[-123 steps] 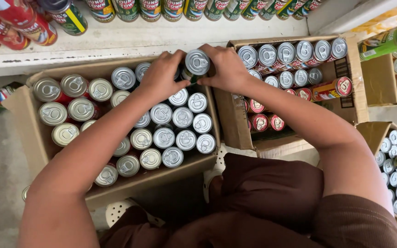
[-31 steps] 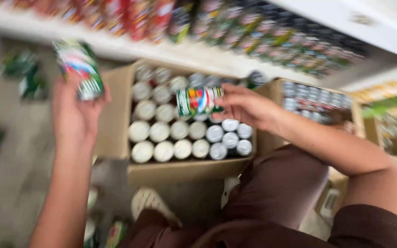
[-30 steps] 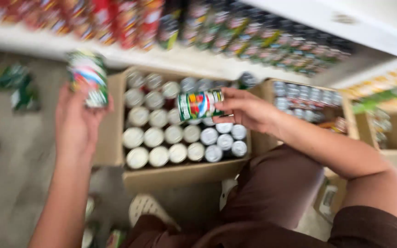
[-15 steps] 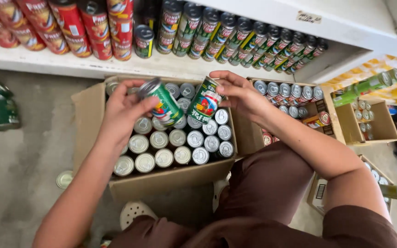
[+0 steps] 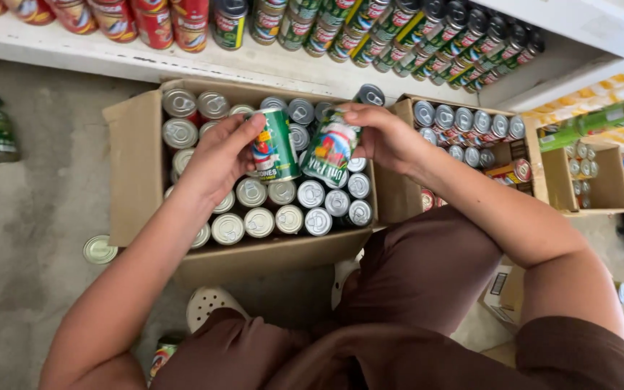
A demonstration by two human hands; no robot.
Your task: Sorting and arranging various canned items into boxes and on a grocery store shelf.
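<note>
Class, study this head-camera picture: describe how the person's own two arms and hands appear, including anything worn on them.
Both arms are bare from wrist to upper arm. The left hand and right hand wear no gloves, and no rings, watch or bracelets are visible. A dark brown short sleeve covers the right upper arm; brown clothing of the same colour shows below.
</note>
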